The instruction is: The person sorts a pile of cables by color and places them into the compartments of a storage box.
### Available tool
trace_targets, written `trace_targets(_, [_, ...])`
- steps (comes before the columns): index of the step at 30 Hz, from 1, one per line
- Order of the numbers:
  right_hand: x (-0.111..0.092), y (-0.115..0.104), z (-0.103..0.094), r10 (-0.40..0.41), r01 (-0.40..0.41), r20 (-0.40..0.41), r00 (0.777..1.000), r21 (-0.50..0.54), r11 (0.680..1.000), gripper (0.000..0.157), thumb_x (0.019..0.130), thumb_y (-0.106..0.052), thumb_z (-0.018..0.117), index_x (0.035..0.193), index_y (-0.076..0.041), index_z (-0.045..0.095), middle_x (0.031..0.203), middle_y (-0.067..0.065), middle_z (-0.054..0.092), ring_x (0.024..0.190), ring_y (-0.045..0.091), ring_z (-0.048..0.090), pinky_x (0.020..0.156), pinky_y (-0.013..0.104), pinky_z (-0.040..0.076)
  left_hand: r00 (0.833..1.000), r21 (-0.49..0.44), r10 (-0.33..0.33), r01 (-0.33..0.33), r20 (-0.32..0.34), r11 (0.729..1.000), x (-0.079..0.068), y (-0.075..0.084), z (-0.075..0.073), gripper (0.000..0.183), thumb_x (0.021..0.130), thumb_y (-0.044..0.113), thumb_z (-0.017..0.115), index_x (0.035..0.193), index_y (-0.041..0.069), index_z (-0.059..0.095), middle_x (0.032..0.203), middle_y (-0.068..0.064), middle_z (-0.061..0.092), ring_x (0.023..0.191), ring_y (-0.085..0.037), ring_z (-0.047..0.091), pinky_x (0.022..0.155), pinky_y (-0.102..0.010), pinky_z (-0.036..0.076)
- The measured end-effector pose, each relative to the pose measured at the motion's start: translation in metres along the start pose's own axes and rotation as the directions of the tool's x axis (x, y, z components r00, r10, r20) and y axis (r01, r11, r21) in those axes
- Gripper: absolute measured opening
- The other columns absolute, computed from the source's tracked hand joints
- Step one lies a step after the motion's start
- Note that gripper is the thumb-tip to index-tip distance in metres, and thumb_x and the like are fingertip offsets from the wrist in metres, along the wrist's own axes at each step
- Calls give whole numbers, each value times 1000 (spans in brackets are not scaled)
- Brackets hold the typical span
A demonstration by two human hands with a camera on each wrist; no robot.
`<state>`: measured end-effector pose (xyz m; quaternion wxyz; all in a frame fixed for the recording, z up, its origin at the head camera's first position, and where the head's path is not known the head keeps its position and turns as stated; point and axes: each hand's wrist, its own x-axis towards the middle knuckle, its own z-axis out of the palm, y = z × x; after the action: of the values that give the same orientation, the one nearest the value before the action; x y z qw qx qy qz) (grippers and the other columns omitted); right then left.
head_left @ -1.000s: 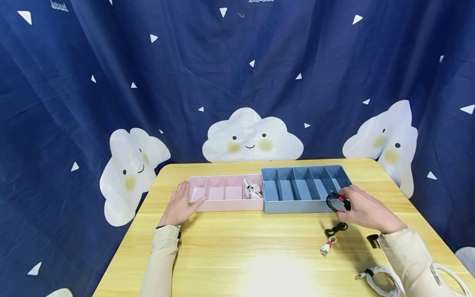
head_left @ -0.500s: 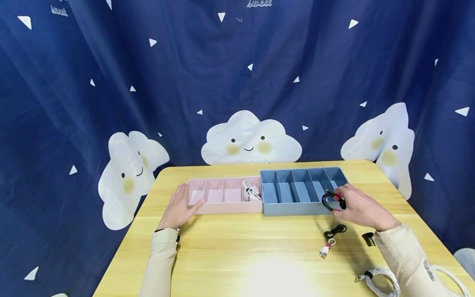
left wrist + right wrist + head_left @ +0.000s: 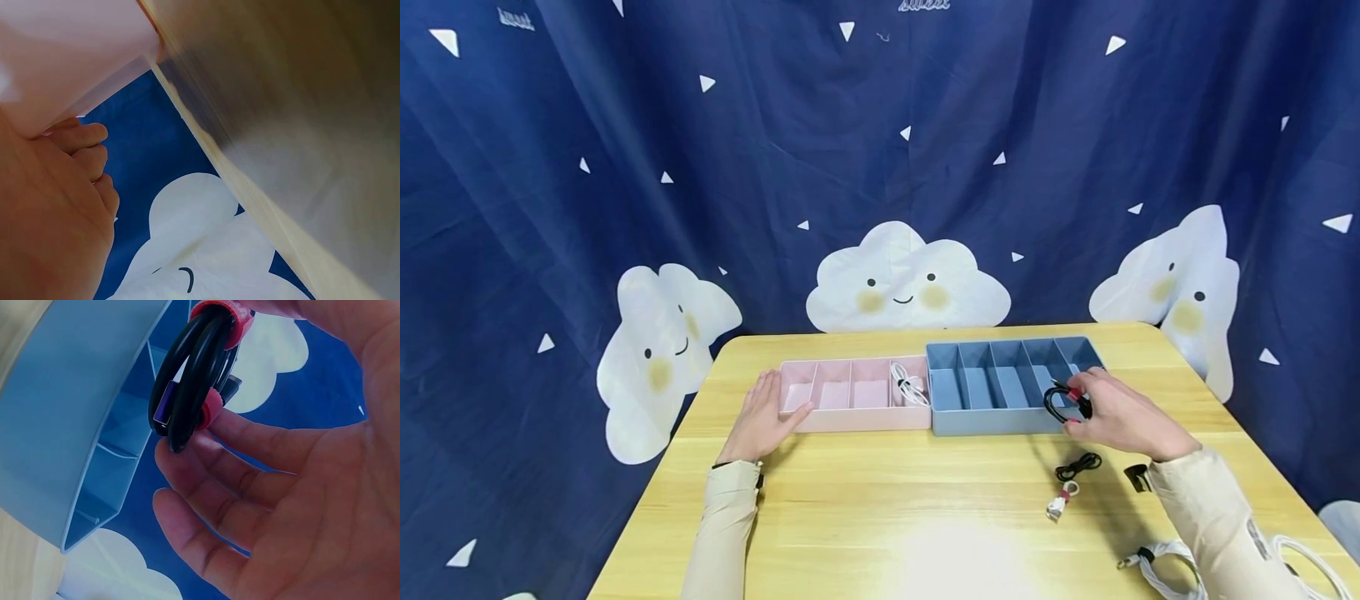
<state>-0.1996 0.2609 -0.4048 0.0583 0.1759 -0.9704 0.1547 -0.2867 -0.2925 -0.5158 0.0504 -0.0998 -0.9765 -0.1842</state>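
My right hand (image 3: 1120, 414) pinches a coiled black USB cable (image 3: 194, 375) with red ties, over the front right of the blue divided box (image 3: 985, 423). In the right wrist view the coil sits between thumb and fingers, beside the box's open top. At the left end of the pink divided box (image 3: 865, 419), my left hand (image 3: 758, 421) lies with fingers straight along its side and the thumb over the front rim. A white cable (image 3: 908, 385) bound with a black tie lies in the pink box's rightmost compartment. The blue box's visible compartments hold nothing.
On the table (image 3: 865, 517), a small black cable (image 3: 1078, 467) and a short white cable with a red tie (image 3: 1060, 502) lie before the blue box. A thicker white cable coil (image 3: 1165, 567) is near the right forearm, another white cable (image 3: 1311, 562) farther right.
My right hand has moved slightly left with the black cable, along the blue box's front. The left hand stays at the pink box. The head view has shifted slightly.
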Motion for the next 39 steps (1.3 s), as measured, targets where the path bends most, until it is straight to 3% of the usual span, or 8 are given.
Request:
trace_targets(6, [6, -3, -4, -25, 25, -12, 1000, 7, 1000, 51, 73, -25, 78, 112, 4, 63, 97, 8, 62, 86, 18, 56, 74, 37, 50, 1000, 12, 2, -2, -5, 1000, 2, 0, -2, 106, 90, 75, 41, 156, -4, 12, 165, -22, 11, 154, -39, 9, 124, -58, 13])
trace_targets(13, [11, -7, -7, -8, 7, 18, 1000, 20, 1000, 53, 75, -26, 77, 116, 6, 62, 98, 9, 60, 83, 16, 52, 70, 33, 47, 1000, 16, 4, -4, -10, 1000, 4, 1, -4, 108, 89, 77, 39, 156, -3, 11, 165, -22, 12, 154, -39, 9, 124, -57, 14])
trace_targets(21, [16, -11, -7, 14, -16, 51, 999, 52, 998, 55, 78, -27, 77, 119, 6, 61, 108, 15, 61, 87, 19, 55, 73, 36, 50, 1000, 2, -4, 4, -4, 1000, 0, 1, -3, 103, 92, 70, 45, 156, -4, 12, 165, -22, 11, 154, -39, 9, 125, -56, 12])
trace_targets(28, [21, -16, -9, 24, -26, 56, 998, 34, 999, 53, 77, -26, 75, 119, 4, 62, 105, 12, 60, 85, 18, 53, 72, 34, 48, 1000, -1, -3, 3, -3, 1000, -1, 2, -2, 105, 91, 73, 44, 156, -3, 11, 165, -22, 12, 154, -39, 9, 124, -57, 13])
trace_targets(39, [30, -21, -12, 29, -31, 55, 998, 37, 999, 56, 76, -28, 76, 120, 3, 61, 115, 17, 62, 99, 26, 59, 83, 45, 52, 1000, 14, 0, 1, -10, 1000, 0, 1, -1, 107, 90, 77, 40, 156, -3, 13, 164, -23, 14, 154, -39, 10, 124, -57, 14])
